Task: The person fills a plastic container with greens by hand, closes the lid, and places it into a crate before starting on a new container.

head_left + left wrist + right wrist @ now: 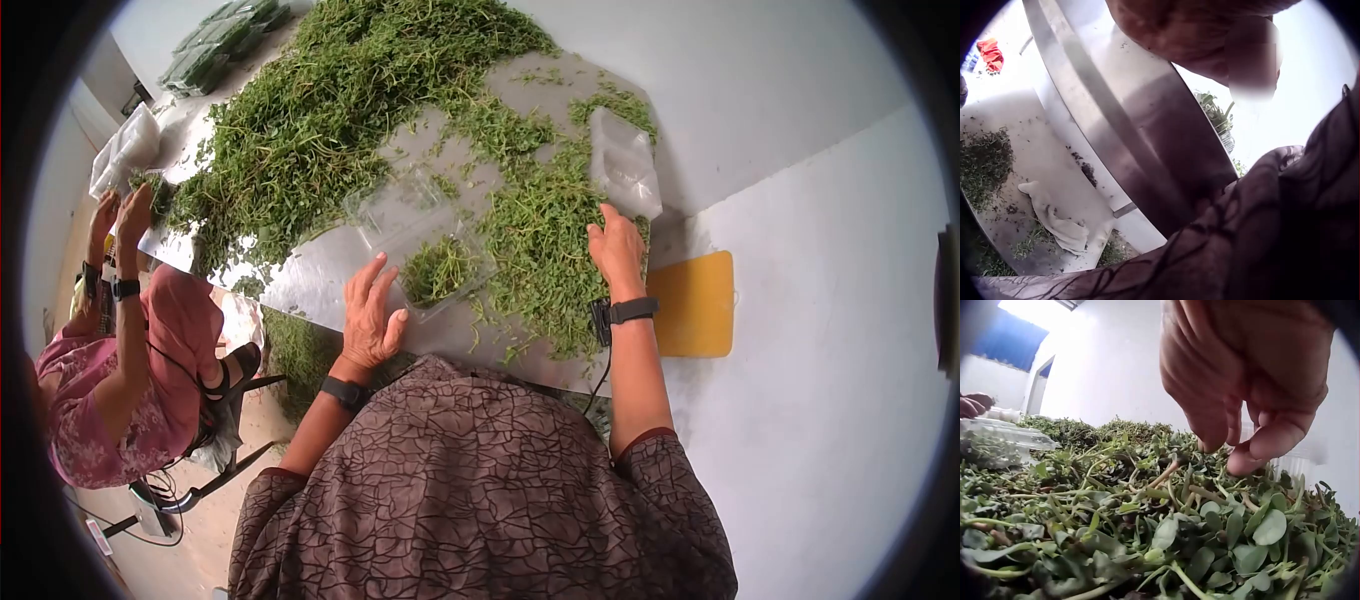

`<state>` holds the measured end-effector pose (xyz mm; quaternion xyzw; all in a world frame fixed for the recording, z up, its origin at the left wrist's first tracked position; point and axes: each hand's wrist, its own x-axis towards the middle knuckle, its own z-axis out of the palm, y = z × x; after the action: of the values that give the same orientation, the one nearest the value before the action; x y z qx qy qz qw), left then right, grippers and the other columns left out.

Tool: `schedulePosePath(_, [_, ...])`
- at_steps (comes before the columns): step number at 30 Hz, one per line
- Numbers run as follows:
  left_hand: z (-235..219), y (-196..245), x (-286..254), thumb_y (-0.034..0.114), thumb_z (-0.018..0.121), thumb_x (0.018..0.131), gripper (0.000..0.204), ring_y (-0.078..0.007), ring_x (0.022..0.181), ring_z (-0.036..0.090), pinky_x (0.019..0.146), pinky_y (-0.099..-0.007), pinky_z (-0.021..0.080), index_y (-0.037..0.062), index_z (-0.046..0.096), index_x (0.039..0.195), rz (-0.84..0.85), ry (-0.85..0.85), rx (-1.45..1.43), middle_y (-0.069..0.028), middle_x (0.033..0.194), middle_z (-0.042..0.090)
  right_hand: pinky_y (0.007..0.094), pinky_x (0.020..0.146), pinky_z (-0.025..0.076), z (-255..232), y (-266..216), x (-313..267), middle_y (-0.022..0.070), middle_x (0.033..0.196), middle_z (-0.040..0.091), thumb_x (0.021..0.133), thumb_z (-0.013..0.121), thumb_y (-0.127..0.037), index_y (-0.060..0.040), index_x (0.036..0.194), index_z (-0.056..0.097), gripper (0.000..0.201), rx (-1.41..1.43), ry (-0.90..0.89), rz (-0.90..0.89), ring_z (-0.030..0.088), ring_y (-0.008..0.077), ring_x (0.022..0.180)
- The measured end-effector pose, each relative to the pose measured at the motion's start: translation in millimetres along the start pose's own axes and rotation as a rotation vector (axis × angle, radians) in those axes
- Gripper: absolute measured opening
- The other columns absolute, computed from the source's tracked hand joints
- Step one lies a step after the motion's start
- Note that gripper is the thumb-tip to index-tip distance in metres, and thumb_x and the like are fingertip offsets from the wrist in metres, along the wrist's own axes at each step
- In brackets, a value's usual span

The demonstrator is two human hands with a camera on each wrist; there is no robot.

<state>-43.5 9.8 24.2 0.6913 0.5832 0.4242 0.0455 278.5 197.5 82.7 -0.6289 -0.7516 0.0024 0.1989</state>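
My left hand (368, 315), its fingers spread, is beside a clear plastic clamshell box (462, 292), fingertips close to the rim. A small heap of leafy greens (437, 268) lies inside that box, and its transparent lid (398, 208) is folded back. Over a pile of loose purslane-like sprigs (545, 245) reaches my right hand (618, 252). In the right wrist view its bent fingers (1213, 434) and thumb point down among the stems, with no sprig showing between them. The left wrist view catches only part of the left hand (1191, 37) above the metal table edge.
A large mound of greens (330, 100) covers the far side of the metal table (315, 280). Stacked empty clear boxes (622, 160) stand at the right, near the wall and a yellow board (700, 305). Another person (130, 390) works at the left; packed boxes (215, 45) lie behind.
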Motion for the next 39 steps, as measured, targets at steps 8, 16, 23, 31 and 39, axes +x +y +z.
schedulePosePath(8, [1.5, -0.8, -2.7, 0.043, 0.048, 0.09, 0.054, -0.0372, 0.121, 0.043, 0.102, -0.0466, 0.03, 0.0016, 0.049, 0.125, -0.043, 0.019, 0.02, -0.0195, 0.135, 0.043, 0.0375, 0.059, 0.048, -12.2, 4.5, 10.9, 0.0193, 0.066, 0.061, 0.076, 0.06, -0.007, -0.0027, 0.077, 0.067, 0.008, 0.093, 0.142, 0.075, 0.06, 0.0321, 0.059])
schedulePosePath(16, [2.2, 0.9, -2.9, 0.043, 0.049, 0.089, 0.055, -0.0378, 0.121, 0.042, 0.102, -0.0472, 0.031, 0.0016, 0.049, 0.125, -0.064, 0.019, 0.016, -0.0195, 0.135, 0.043, 0.0249, 0.052, 0.044, -78.4, -21.7, 6.0, 0.0051, 0.067, 0.063, 0.081, 0.061, -0.006, 0.0029, 0.081, 0.066, 0.01, 0.733, 0.014, 0.399, 0.057, 0.0123, 0.054])
schedulePosePath(23, [1.5, 0.9, -3.5, 0.043, 0.05, 0.088, 0.055, -0.0385, 0.12, 0.043, 0.101, -0.0471, 0.033, 0.0015, 0.049, 0.125, -0.067, 0.017, 0.017, -0.0194, 0.135, 0.043, 0.0183, 0.048, 0.038, -114.4, -59.8, -1.5, -0.0001, 0.068, 0.06, 0.083, 0.061, -0.006, 0.0004, 0.086, 0.065, 0.008, 0.957, -0.066, 0.263, 0.053, 0.0048, 0.055])
schedulePosePath(31, [2.3, -1.6, -4.6, 0.04, 0.051, 0.088, 0.054, -0.0391, 0.119, 0.043, 0.102, -0.0474, 0.034, 0.0019, 0.048, 0.126, -0.078, 0.022, -0.012, -0.0189, 0.135, 0.042, 0.0172, 0.047, 0.04, -129.3, -114.8, -8.8, 0.001, 0.07, 0.061, 0.083, 0.063, -0.004, 0.0009, 0.09, 0.066, 0.009, 1.208, -0.238, 0.061, 0.054, 0.005, 0.055])
schedulePosePath(39, [2.7, -2.6, -5.3, 0.036, 0.049, 0.088, 0.052, -0.0405, 0.119, 0.043, 0.102, -0.0475, 0.034, 0.0015, 0.045, 0.127, -0.053, 0.049, -0.053, -0.02, 0.135, 0.042, 0.0206, 0.051, 0.042, -59.0, -134.7, -22.3, 0.0013, 0.071, 0.062, 0.083, 0.062, -0.003, 0.0011, 0.088, 0.065, 0.008, 1.062, -0.496, -0.1, 0.055, 0.0058, 0.058])
